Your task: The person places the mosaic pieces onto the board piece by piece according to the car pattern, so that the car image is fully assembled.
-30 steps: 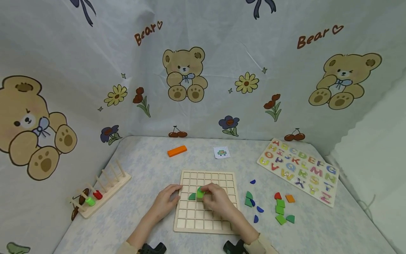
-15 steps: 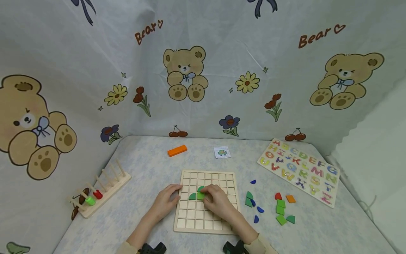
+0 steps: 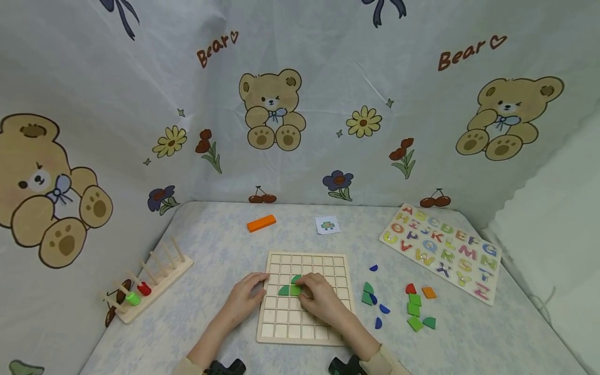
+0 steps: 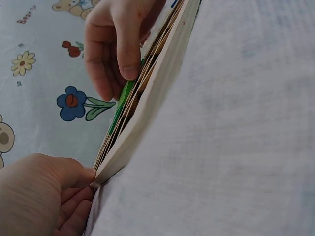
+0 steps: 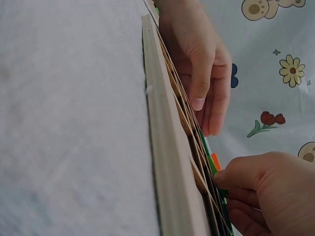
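A wooden grid board lies on the table in front of me. My right hand has its curled fingertips on a light green square piece, which sits flat in the grid beside a dark green quarter-round piece. Another green piece shows just behind them. My left hand rests with relaxed fingers on the board's left edge. In the right wrist view the right hand is curled over the green piece at the board. The left hand lies over the far rim.
Loose green, blue, red and orange shapes lie right of the board. An alphabet puzzle sits at the far right. An orange block and a small card lie behind. A wooden peg rack stands at the left. Bear-print cloth walls the table.
The right hand has lowered the light green piece from above the board into the grid beside the dark green piece. The left hand has stayed on the board's edge.
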Demonstrator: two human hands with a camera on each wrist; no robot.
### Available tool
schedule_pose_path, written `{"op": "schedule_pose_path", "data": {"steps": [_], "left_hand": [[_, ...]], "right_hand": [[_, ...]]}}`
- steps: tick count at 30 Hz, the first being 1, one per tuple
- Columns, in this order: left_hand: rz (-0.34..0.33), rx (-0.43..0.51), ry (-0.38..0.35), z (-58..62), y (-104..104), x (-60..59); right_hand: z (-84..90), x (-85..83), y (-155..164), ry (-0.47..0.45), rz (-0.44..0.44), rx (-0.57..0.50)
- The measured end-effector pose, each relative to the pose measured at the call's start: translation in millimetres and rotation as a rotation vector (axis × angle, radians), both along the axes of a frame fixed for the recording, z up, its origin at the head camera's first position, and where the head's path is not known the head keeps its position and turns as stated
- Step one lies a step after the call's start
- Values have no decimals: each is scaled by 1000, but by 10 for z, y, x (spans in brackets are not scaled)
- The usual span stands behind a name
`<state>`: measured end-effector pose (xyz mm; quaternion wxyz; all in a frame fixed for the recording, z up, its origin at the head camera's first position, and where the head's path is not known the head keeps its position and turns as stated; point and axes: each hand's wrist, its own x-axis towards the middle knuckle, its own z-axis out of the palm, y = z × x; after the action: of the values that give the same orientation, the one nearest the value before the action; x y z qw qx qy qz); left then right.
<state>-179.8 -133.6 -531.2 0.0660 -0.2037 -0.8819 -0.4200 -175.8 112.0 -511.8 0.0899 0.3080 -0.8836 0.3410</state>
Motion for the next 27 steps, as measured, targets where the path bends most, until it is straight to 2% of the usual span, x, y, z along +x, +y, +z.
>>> {"op": "schedule_pose_path", "data": {"steps": [6, 9, 11, 16, 18, 21, 27], "left_hand": [[-11, -3, 15, 7, -5, 9], [-10, -2, 23, 5, -6, 10], [-8, 1, 25, 5, -4, 12], [-18, 12, 15, -1, 11, 13], [-17, 12, 13, -7, 15, 15], [-4, 11, 14, -4, 20, 18], [13, 5, 4, 4, 24, 11]], "right_hand": [[-2, 6, -5, 11, -1, 1], [22, 16, -9, -17, -2, -22], [57, 29, -10, -102, 8, -84], [189, 71, 13, -450, 53, -372], [249, 80, 30, -521, 68, -435], [354, 82, 76, -543, 80, -457], [683, 142, 242, -479, 48, -419]]}}
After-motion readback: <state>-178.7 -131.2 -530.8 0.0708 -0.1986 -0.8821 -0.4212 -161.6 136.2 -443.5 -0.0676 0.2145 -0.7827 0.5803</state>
